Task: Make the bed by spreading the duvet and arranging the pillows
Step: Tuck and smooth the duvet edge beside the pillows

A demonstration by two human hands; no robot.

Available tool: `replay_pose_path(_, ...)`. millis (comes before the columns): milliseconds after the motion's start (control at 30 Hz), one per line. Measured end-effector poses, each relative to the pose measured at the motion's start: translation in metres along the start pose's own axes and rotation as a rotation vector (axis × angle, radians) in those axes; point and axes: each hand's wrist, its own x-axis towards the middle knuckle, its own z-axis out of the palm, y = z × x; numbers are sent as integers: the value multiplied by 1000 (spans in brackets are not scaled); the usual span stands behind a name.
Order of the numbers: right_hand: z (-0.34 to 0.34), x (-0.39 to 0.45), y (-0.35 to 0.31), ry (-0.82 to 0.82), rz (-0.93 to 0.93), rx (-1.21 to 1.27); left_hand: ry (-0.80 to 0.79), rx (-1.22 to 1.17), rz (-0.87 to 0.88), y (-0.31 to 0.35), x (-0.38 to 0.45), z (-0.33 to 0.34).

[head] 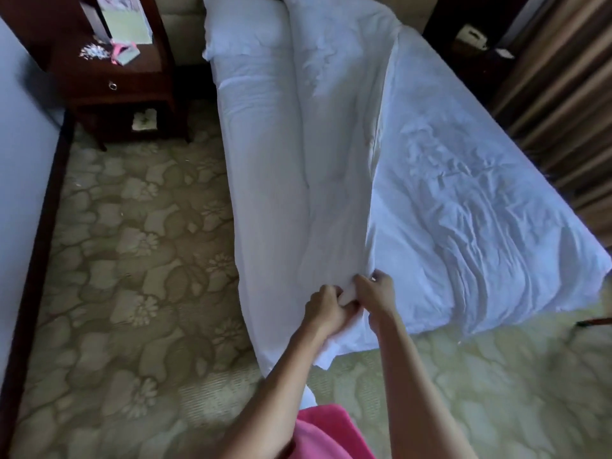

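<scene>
Duvet [308, 154] bunched lengthwise along left half of bed [463, 180]. Left hand [323, 308] and right hand [376, 293] pinched foot-end corner, close together. Risk: narrow grip dragging whole roll sideways, disturbing pillow [243, 26].

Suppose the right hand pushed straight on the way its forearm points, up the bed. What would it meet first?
Probably the folded white duvet, whose edge the right hand grips beside the left hand; depth is uncertain.
</scene>
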Motion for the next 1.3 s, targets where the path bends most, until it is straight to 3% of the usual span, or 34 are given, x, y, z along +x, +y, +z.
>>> replay_pose_path(200, -58, 2, 4, -131, -27, -11, 61, 48, 109, 35, -11, 42)
replay_pose_path(333, -120, 21, 19, -136, -58, -34, 20, 75, 123, 65, -7, 96)
replay_pose_path(533, -297, 57, 29, 15, -85, -40, -112, -80, 235, 159, -8, 250)
replay_pose_path(700, -409, 80, 16, 135, -148, 6, -252, -200, 330, 242, -9, 328)
replay_pose_path(933, -478, 122, 32, 121, -150, 55, -449, -157, 289, 280, 32, 391)
replay_pose_path(1167, -537, 202, 37, 30, -13, 188, -768, 80, 271, 345, 118, 436)
replay_pose_path(1300, -589, 260, 20, 37, 86, 284, -933, 227, 226, 414, 170, 482)
